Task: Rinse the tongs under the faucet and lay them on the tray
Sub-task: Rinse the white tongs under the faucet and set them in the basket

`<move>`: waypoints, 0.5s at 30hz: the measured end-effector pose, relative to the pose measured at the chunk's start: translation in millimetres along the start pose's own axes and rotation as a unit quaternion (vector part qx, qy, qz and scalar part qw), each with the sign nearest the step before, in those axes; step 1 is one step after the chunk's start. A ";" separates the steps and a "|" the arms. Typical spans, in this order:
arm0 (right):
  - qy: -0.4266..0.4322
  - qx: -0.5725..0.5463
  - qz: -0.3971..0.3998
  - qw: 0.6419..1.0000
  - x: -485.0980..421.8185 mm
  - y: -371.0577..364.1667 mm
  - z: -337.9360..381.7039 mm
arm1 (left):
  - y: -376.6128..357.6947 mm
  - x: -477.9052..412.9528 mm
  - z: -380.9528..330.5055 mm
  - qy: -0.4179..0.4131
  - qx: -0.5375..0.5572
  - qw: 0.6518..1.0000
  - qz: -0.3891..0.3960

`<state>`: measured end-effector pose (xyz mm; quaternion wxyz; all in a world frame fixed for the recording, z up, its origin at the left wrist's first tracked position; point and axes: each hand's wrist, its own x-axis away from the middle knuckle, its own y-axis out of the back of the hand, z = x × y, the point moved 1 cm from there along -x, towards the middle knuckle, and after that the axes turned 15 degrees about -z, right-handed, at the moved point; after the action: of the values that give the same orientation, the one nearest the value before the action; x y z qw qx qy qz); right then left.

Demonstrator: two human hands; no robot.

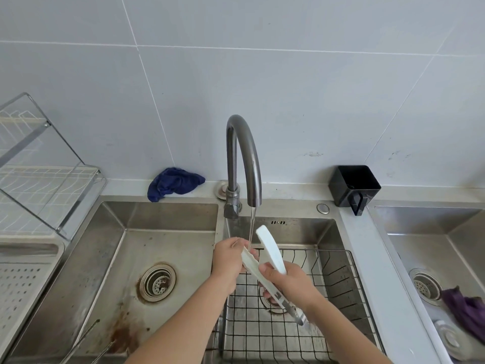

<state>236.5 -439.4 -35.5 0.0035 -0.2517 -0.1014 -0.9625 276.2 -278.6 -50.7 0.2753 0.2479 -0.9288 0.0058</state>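
Dish rack (39, 166), wire and clear panels, on the counter at far left. White perforated tray (23, 282) below the rack at the left edge. Left sink basin (126, 258), steel, with a round drain strainer (157, 282) and brown rust staining around and in front of it; two thin metal rods (84, 337) lie at its near edge. Blue cloth (173, 183), crumpled, on the ledge against the tiled wall. Faucet (242, 153), a grey gooseneck, with its spout over the middle basin (301, 232); a thin stream of water (252, 227) is running from it. Left hand (228, 261), under the spout, with its fingers curled and pinching the tip of one tong arm just where the stream lands. Tongs (271, 252), white arms on a metal hinge, held in the air above the middle basin and under the faucet, well apart from the tray; the arms are spread, tips up toward the spout and the hinge end pointing down toward the person. Right hand (288, 282), its fingers and thumb wrapped round the middle of the tongs. Black wire basket (349, 258), sitting inside the middle basin beneath both hands. Black square cup (354, 185), on the ledge to the right of the faucet. Right sink basin (420, 232), with a drain (426, 285) and a purple cloth (467, 311) lying just beside it.
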 end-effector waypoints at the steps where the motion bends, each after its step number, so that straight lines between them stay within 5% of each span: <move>1: 0.013 0.014 0.012 1.000 -0.1 -1.6 0.7 | -0.9 0.8 0.1 -0.003 -0.003 1.000 -0.009; 10: 0.146 0.118 -0.068 0.980 -5.7 -6.4 0.4 | 4.8 2.8 -0.8 0.151 0.175 0.971 0.054; 15: 0.224 0.175 -0.125 0.951 -11.6 -15.8 2.4 | 9.2 9.6 -3.8 0.167 0.213 0.962 0.040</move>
<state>246.9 -424.0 -42.2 -0.0499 -0.0101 -0.2953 -0.9540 266.9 -274.3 -41.3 0.3665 0.2593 -0.8561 0.2560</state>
